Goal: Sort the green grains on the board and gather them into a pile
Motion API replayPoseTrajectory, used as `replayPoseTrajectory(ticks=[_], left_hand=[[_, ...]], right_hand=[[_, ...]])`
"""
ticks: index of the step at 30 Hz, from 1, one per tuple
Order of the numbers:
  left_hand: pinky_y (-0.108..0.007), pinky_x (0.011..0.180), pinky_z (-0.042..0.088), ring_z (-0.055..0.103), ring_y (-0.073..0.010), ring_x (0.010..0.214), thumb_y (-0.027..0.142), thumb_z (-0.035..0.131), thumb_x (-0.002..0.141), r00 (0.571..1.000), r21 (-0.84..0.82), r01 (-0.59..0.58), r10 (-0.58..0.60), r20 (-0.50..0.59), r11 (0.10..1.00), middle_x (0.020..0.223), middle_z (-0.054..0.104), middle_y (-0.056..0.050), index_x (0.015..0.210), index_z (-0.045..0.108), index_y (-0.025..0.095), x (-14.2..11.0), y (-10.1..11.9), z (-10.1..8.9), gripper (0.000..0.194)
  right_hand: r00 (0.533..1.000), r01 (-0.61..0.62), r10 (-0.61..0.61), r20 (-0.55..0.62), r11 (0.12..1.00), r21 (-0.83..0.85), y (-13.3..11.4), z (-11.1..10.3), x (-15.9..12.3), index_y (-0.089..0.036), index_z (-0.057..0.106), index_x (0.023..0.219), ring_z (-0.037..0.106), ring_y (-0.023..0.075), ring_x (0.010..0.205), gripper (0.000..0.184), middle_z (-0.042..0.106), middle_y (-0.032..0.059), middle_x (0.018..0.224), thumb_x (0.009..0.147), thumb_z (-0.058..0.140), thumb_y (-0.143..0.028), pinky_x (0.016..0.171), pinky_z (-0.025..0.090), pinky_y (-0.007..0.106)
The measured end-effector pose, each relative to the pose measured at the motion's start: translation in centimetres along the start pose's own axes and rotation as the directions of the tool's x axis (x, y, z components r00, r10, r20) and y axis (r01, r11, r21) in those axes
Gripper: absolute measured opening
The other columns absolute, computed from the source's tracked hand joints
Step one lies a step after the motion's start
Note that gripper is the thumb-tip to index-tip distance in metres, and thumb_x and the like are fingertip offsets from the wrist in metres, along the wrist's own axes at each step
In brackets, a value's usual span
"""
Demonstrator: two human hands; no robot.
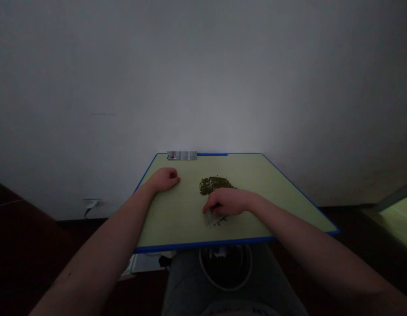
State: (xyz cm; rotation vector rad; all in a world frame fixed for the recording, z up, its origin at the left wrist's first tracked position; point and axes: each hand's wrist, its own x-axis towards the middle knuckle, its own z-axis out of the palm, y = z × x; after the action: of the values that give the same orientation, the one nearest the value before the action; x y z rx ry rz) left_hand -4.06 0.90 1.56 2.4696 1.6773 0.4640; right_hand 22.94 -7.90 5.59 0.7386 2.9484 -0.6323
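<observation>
A pile of small green-brown grains, perhaps beans [216, 183], lies spread on the pale yellow tabletop [180, 210]. Just in front of the pile is my right hand [227, 201], fingers bent down and closed on a thin, pale card-like piece [212, 218]. Its lower edge touches or nearly touches the table, with a few dark bits or marks beside it; which, I cannot tell. My left hand [165, 179] rests on the table's left side, fingers curled into a loose fist with nothing visible in it. Part of the pile is hidden behind my right hand.
A metal bowl [202, 259] sits on my lap below the table's blue front edge [177, 247]. At the back left of the table lies a flat, blurred-out object [181, 156]. A wall [210, 87] stands right behind the table. A socket with a plug [91, 203] is low on the left.
</observation>
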Motion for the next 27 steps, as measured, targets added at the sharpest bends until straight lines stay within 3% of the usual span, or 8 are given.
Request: replayPoseTrajectory(ticks=[8, 13, 16, 22, 27], left_hand=[[-0.025, 0.055, 0.032, 0.049, -0.0126, 0.059, 0.043, 0.047, 0.07, 1.0, 0.011, -0.002, 0.002, 0.011, 1.0, 0.065, 0.058, -0.002, 0.069, 0.057, 0.017, 0.1, -0.2, 0.2, 0.027], [-0.025, 0.056, 0.033, 0.049, -0.0128, 0.061, 0.042, 0.047, 0.07, 1.0, 0.008, 0.006, -0.006, 0.018, 1.0, 0.067, 0.059, -0.003, 0.07, 0.057, 0.017, 0.1, -0.1, 0.1, 0.027], [-0.025, 0.056, 0.033, 0.049, -0.0125, 0.06, 0.042, 0.048, 0.07, 1.0, 0.01, 0.003, -0.003, 0.006, 1.0, 0.066, 0.058, -0.003, 0.069, 0.057, 0.017, 0.2, -0.1, 0.2, 0.026], [-0.025, 0.056, 0.032, 0.048, -0.0126, 0.06, 0.044, 0.047, 0.071, 1.0, 0.008, 0.003, -0.003, 0.017, 1.0, 0.066, 0.058, -0.003, 0.069, 0.057, 0.017, 0.3, -0.3, 0.3, 0.028], [-0.025, 0.055, 0.032, 0.048, -0.0129, 0.059, 0.044, 0.047, 0.07, 1.0, -0.008, -0.009, 0.009, 0.011, 1.0, 0.065, 0.057, -0.002, 0.069, 0.057, 0.017, 0.3, -0.5, 0.4, 0.028]], right_hand=[[0.998, -0.048, 0.051, -0.033, 0.997, 0.062, 0.4, 0.1, -1.3, -0.021, 0.063, 0.108, 0.058, 0.0128, 0.074, 0.037, 0.067, 0.0018, 0.084, 0.073, 0.055, -0.014, 0.066, 0.039, 0.021], [0.977, -0.144, 0.149, -0.155, 0.989, 0.046, 1.4, 0.0, -2.4, -0.019, 0.062, 0.109, 0.057, 0.0141, 0.081, 0.036, 0.065, 0.0053, 0.096, 0.074, 0.055, -0.014, 0.07, 0.039, 0.023], [0.943, -0.234, 0.235, -0.236, 0.972, 0.033, 1.9, 0.2, -3.7, -0.019, 0.06, 0.111, 0.057, 0.0156, 0.084, 0.037, 0.065, 0.0062, 0.1, 0.075, 0.053, -0.015, 0.072, 0.039, 0.024], [0.839, -0.412, 0.402, -0.366, 0.91, 0.055, 2.4, 0.8, -6.7, -0.018, 0.06, 0.11, 0.056, 0.0148, 0.072, 0.038, 0.066, 0.0043, 0.087, 0.073, 0.05, -0.014, 0.066, 0.04, 0.024], [0.75, -0.524, 0.535, -0.389, 0.839, 0.144, 2.8, 2.1, -10.1, -0.017, 0.063, 0.103, 0.056, 0.0156, 0.069, 0.033, 0.065, 0.0043, 0.079, 0.072, 0.051, -0.016, 0.065, 0.042, 0.026]])
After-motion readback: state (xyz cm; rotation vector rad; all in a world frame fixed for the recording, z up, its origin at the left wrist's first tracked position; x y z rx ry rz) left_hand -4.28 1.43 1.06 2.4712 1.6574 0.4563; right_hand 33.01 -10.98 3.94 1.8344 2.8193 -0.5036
